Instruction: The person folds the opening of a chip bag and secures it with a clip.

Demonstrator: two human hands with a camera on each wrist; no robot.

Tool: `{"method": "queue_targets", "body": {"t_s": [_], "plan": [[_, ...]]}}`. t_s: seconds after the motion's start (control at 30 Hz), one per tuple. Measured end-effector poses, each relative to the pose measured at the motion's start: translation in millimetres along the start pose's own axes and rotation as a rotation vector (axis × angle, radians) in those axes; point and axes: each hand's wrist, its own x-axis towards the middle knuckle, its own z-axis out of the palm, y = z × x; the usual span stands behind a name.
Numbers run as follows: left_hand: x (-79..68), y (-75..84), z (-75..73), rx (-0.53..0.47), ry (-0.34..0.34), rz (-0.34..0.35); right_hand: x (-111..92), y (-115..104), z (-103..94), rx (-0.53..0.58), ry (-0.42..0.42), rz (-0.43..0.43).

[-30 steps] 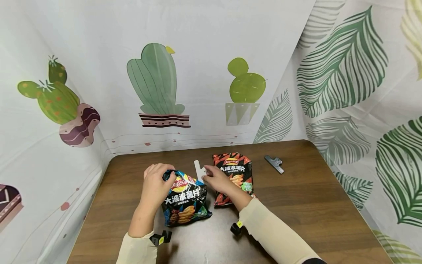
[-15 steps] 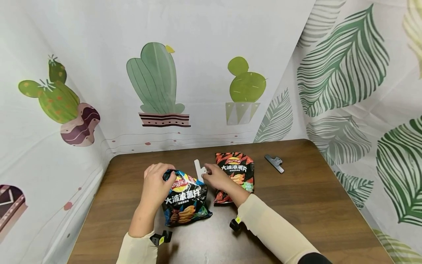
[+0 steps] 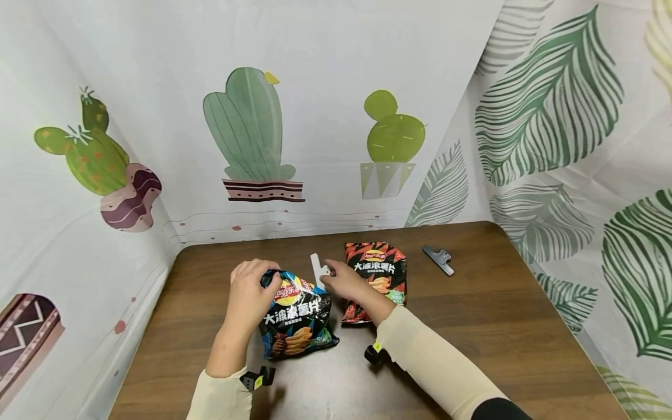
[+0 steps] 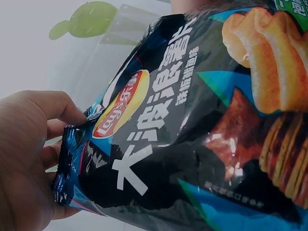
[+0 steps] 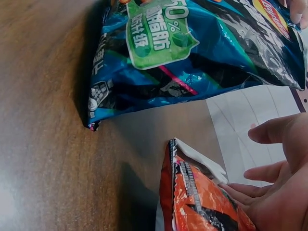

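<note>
My left hand point(image 3: 253, 289) pinches the upper left corner of a black and blue chip bag point(image 3: 299, 321); in the left wrist view the fingers point(image 4: 57, 108) bend over its crimped top edge. The bag leans with its printed front towards me. Against its upper right side stands a white clip point(image 3: 318, 269), its lower end hidden behind the bag. My right hand point(image 3: 346, 283) has its fingertips right at this clip. In the right wrist view that hand point(image 5: 284, 178) shows parted, fairly straight fingers, close above a red chip bag point(image 5: 207, 202).
The red chip bag point(image 3: 385, 268) lies partly beneath my right forearm on the brown wooden table point(image 3: 488, 326). A grey metal clip point(image 3: 438, 261) lies farther right. A patterned white cloth point(image 3: 325, 116) hangs behind the table's far edge.
The red chip bag has shifted slightly right and away, settling by now. My right forearm has moved a little left. The black and blue bag and left hand keep their places.
</note>
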Motion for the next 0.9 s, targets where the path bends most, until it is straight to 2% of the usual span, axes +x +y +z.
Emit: {"method": "queue_targets", "body": {"t_s": [0.3,0.57,0.9], "plan": [[-1.1,-0.1,1.8,-0.002,-0.015,-0.006,5.8,-0.6,3.1,-0.038,0.019,0.016],[-0.9,-1.7,0.9,-0.009,0.021,0.007,12.4,-3.3,2.4,-0.078,-0.003,0.005],[-1.4,-1.7,2.8,-0.003,0.021,0.011,21.7,0.6,0.3,-0.135,-0.028,0.031]]}}
